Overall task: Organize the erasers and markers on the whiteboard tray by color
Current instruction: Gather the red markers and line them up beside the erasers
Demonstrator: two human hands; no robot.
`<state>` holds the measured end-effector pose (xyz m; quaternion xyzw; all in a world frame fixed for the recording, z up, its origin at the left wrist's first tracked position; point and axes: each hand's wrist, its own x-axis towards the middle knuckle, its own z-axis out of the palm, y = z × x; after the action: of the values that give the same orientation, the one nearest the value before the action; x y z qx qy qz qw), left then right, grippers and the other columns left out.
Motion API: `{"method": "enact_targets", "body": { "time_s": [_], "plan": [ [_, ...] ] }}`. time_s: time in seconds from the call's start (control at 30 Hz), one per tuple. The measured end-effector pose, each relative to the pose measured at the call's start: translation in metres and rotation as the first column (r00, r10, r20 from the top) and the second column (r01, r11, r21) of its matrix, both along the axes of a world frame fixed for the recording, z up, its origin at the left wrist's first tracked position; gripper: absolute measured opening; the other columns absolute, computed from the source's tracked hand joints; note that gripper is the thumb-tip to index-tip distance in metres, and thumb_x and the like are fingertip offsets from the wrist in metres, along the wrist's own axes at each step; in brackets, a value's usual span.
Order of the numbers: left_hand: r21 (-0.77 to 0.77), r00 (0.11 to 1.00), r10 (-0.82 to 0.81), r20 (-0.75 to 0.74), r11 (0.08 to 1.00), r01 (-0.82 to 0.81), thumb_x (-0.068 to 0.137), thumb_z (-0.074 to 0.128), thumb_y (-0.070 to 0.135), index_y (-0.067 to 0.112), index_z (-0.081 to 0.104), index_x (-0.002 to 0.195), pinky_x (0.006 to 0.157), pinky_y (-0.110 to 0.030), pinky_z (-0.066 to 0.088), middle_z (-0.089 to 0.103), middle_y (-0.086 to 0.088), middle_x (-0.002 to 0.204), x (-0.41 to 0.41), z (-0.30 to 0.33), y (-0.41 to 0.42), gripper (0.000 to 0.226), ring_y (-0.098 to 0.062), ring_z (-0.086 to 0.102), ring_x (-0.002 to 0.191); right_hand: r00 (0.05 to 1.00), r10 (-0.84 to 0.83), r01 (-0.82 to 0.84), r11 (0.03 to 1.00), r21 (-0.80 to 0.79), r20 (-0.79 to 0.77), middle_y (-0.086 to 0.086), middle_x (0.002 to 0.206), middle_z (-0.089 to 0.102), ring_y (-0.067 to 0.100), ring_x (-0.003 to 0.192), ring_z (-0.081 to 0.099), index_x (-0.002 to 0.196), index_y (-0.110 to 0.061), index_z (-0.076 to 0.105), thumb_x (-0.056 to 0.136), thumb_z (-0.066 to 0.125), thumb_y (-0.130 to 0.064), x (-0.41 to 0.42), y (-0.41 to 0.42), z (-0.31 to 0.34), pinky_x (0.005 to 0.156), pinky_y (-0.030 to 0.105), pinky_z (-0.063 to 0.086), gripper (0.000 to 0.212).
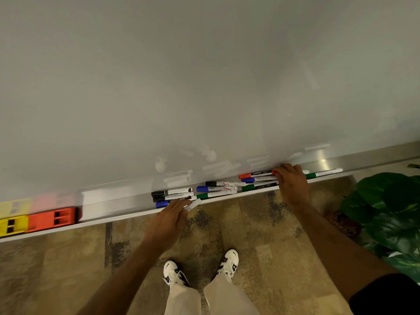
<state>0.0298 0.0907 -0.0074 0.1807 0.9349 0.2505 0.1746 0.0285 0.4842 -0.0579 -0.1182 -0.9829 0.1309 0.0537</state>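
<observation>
left hand [169, 215] pinches a blue-capped marker [161, 204] at the whiteboard tray [113, 204] lip. right hand [292, 181] curls over the red-capped marker [255, 174] end; grip unclear. yellow eraser [12, 225] and orange eraser [52, 219] sit far left.

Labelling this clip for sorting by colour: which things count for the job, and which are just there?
Job: yellow block eraser; orange block eraser; capped whiteboard markers; long metal tray.
Just there: green leafy plant; patterned carpet.

Erasers [38, 220] left of markers [216, 188], in tray [113, 204]
</observation>
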Motion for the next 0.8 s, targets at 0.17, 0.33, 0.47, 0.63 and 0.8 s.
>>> {"method": "enact_targets", "body": {
  "time_s": [0.17,0.33,0.47,0.63,0.8],
  "plan": [
    [-0.006,1.000,0.015,-0.005,1.000,-0.015,0.101,0.029,0.042,0.033,0.044,0.134,0.077,-0.022,0.039,0.056,0.007,0.128,0.002,-0.002,-0.017,0.037,-0.002,0.050,0.099,0.989,0.146,-0.146,0.989,0.012,-0.011,0.015,0.110,0.061,0.033,0.100,0.055,0.111,-0.011,0.062,0.089,0.063,-0.012,0.003,-0.025,0.007,0.090,0.049,0.044,0.023],
    [-0.004,1.000,0.016,-0.005,1.000,-0.016,0.099,0.024,0.048,0.033,0.045,0.133,0.073,-0.025,0.040,0.057,0.008,0.119,0.007,-0.003,-0.033,0.043,-0.004,0.051,0.090,0.984,0.172,-0.167,0.983,-0.082,0.056,0.013,0.106,0.060,0.028,0.084,0.061,0.112,-0.010,0.058,0.094,0.054,-0.021,0.002,-0.048,0.011,0.075,0.043,0.053,0.022],
    [-0.001,0.999,0.030,-0.012,1.000,-0.030,0.101,0.030,0.041,0.030,0.048,0.132,0.073,-0.022,0.037,0.057,0.008,0.121,0.011,-0.005,-0.045,0.037,-0.003,0.049,0.090,0.980,0.113,-0.107,0.993,-0.048,0.164,0.009,0.110,0.064,0.026,0.085,0.064,0.117,-0.012,0.059,0.096,0.052,-0.024,-0.006,-0.050,0.008,0.075,0.041,0.055,0.025],
    [0.000,0.999,0.044,-0.012,0.999,-0.044,0.102,0.037,0.034,0.028,0.050,0.131,0.069,-0.012,0.033,0.058,0.009,0.115,0.017,-0.007,-0.054,0.033,0.000,0.049,0.085,0.967,0.056,-0.054,0.998,-0.014,0.249,0.009,0.099,0.066,0.026,0.079,0.062,0.102,-0.013,0.062,0.098,0.047,-0.019,-0.015,-0.042,0.005,0.073,0.039,0.055,0.017],
    [0.001,0.999,0.036,-0.021,0.999,-0.036,0.101,0.039,0.034,0.030,0.051,0.129,0.067,-0.011,0.032,0.057,0.011,0.106,0.021,-0.010,-0.053,0.030,0.003,0.047,0.080,0.968,0.009,-0.013,1.000,0.017,0.249,0.012,0.097,0.066,0.030,0.080,0.064,0.100,-0.010,0.064,0.097,0.049,-0.017,-0.014,-0.029,0.007,0.073,0.039,0.052,0.016]
  ]
}}
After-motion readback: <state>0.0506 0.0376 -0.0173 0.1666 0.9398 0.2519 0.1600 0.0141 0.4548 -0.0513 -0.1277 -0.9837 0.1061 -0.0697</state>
